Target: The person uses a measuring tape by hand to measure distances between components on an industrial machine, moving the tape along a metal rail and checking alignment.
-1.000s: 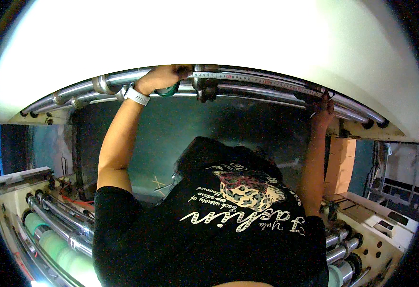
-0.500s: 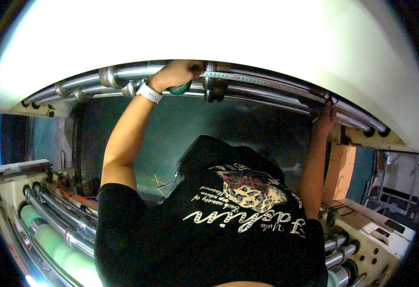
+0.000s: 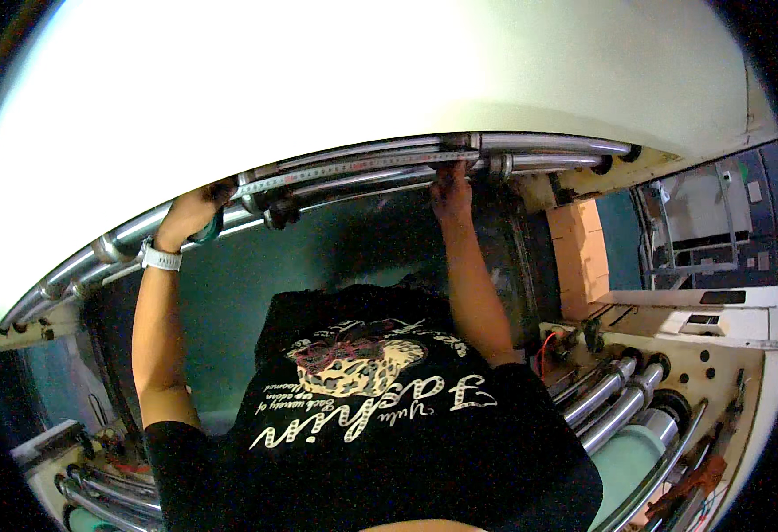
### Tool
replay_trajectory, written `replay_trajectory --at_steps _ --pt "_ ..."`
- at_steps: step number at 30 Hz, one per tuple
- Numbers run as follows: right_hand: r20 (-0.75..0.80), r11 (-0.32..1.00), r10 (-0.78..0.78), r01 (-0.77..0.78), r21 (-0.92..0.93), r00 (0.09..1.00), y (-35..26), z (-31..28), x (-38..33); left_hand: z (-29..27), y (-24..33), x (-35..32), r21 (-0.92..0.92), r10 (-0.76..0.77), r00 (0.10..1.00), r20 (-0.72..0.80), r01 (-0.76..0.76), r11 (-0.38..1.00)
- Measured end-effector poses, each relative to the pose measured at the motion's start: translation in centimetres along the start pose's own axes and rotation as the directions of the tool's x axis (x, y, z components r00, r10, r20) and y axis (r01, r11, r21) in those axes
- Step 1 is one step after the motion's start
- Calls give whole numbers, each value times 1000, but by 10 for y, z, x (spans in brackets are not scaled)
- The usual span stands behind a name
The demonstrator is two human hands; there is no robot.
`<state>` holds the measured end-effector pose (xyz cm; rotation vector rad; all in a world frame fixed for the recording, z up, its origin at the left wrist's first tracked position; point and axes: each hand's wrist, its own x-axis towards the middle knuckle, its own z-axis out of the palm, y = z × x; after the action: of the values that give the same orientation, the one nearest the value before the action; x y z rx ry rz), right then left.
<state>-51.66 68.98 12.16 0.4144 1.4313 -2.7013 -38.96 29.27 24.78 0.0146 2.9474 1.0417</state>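
My left hand [image 3: 196, 217], with a white watch [image 3: 160, 257] on its wrist, is closed around a green tape measure [image 3: 208, 230], mostly hidden by the fingers. From it the pale marked blade [image 3: 336, 170] runs out to the right along the shiny metal rollers [image 3: 353, 152]. At the blade's far end my right hand [image 3: 451, 197] reaches up beside a dark collar [image 3: 460, 142] on the rollers. Its fingers are bent in against the blade there, their tips partly hidden.
A large white panel [image 3: 389, 62] overhangs the rollers. Behind me lie more metal rollers [image 3: 611, 403] and a pale green cylinder [image 3: 628, 461] at lower right. Orange-brown boxes [image 3: 577, 257] stand at right, near a metal frame [image 3: 673, 239]. Further collars [image 3: 105, 248] ring the left rollers.
The view has swung, so the hands and rollers appear farther left. The tape blade stays stretched between both hands. More of the right side shows.
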Motion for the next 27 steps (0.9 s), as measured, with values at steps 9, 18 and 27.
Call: replay_trajectory --at_steps 9,18,27 --pt "-293 992 58 -21 127 954 -10 17 4 -3 12 -3 -10 -40 999 34 41 999" --pt "-32 946 -138 123 -299 990 -42 -33 6 0 19 -4 -40 -28 1000 12 29 999" --pt "90 598 -683 626 -501 725 -57 -6 12 2 21 -3 36 -3 1000 12 3 999"
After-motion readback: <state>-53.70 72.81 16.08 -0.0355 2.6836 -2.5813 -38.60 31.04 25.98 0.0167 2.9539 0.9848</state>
